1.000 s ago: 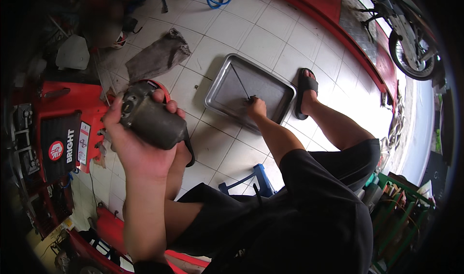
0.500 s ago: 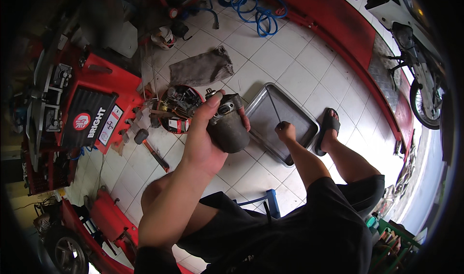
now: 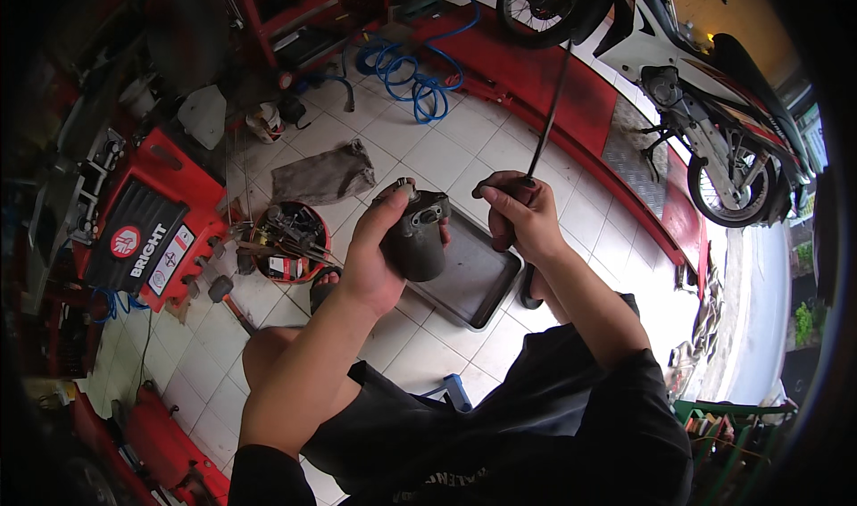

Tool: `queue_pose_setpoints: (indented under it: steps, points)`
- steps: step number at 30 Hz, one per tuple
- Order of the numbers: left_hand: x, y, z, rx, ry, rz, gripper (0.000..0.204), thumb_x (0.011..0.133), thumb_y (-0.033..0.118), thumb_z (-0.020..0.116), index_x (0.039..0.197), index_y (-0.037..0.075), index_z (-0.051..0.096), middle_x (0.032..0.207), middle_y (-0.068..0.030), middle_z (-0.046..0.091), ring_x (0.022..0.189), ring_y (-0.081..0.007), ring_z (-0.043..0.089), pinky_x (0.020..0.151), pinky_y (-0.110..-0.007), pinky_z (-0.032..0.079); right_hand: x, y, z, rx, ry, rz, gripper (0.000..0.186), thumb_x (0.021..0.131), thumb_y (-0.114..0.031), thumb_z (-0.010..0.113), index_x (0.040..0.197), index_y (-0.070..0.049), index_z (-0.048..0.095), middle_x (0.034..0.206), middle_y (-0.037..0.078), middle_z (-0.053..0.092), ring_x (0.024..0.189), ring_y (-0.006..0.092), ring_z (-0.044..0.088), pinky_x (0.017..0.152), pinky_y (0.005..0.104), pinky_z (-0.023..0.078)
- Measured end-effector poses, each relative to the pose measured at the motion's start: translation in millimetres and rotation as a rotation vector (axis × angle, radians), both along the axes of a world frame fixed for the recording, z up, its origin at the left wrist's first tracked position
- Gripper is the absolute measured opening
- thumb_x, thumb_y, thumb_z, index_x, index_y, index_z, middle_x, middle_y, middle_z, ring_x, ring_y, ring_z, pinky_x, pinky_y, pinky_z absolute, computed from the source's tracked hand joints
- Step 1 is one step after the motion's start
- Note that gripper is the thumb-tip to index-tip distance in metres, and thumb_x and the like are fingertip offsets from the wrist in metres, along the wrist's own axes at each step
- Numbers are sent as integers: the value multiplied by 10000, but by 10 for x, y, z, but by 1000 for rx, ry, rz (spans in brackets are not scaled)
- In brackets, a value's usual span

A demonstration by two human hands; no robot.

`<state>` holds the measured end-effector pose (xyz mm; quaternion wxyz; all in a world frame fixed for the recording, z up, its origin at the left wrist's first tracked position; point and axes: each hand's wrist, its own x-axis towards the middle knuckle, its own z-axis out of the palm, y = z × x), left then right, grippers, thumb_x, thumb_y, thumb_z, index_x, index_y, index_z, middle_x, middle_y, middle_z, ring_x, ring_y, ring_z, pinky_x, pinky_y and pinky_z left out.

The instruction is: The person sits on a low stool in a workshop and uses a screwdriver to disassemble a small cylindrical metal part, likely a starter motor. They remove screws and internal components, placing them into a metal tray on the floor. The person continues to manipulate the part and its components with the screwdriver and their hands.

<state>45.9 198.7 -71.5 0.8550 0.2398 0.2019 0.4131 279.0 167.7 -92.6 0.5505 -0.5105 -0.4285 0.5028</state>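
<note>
My left hand (image 3: 370,261) is wrapped round a dark grey, cylindrical starter motor (image 3: 420,252). The motor stands upright in my grip, its metal end fittings and short shaft uppermost, with my thumb at the top. To its right, my right hand (image 3: 528,225) is closed on the reddish-brown handle of a long screwdriver (image 3: 550,113). The blade points up and away from me, apart from the motor. Below both hands, a grey metal tray (image 3: 464,278) lies on the tiled floor, partly covered by the motor and my left hand.
A round red container (image 3: 326,216) full of metal parts and tools sits left of the motor. Nearby are a grey cloth (image 3: 321,174) and a hammer (image 3: 223,290). Blue hose (image 3: 415,82) coils beside a red lift platform (image 3: 571,104); a motorcycle (image 3: 678,95) stands at far right.
My right hand has risen from the tray, and the screwdriver now points upward instead of down over the tray. My left hand still holds the starter motor. The view has shifted, showing more motorcycle.
</note>
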Motion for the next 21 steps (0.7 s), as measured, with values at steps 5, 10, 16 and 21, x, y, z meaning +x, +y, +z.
queue_pose_setpoints:
  steps: [5, 10, 16, 21]
  points:
    - [90, -65, -178, 25, 145, -42, 417, 947, 378, 636, 1229, 79, 568, 1058, -134, 669, 928, -276, 666, 843, -404, 536, -175, -319, 364, 121, 44, 107, 159, 921, -42, 721, 1055, 32, 675, 669, 32, 616, 521, 71, 527, 471, 227, 399]
    - [257, -141, -132, -13, 176, 26, 376, 900, 269, 730, 1172, 56, 582, 1021, -76, 666, 908, -186, 665, 792, -324, 537, -151, -357, 307, 381, -202, 80, 152, 837, 7, 780, 952, 47, 690, 1052, 130, 634, 726, 111, 617, 583, 243, 495]
    - [392, -145, -230, -3, 224, 77, 457, 895, 201, 752, 1257, 50, 519, 1101, -56, 629, 1025, -133, 615, 871, -297, 510, -113, -230, 211, 606, -486, 58, 187, 752, 14, 832, 903, -4, 723, 1138, 100, 599, 888, 133, 628, 705, 254, 517]
    - [461, -105, -271, 10, 217, 72, 472, 890, 200, 762, 1255, 39, 509, 1103, -67, 625, 1017, -134, 619, 873, -291, 508, -109, -218, 169, 516, -461, 36, 227, 742, 27, 825, 938, -2, 715, 1136, 84, 616, 759, 124, 604, 648, 268, 471]
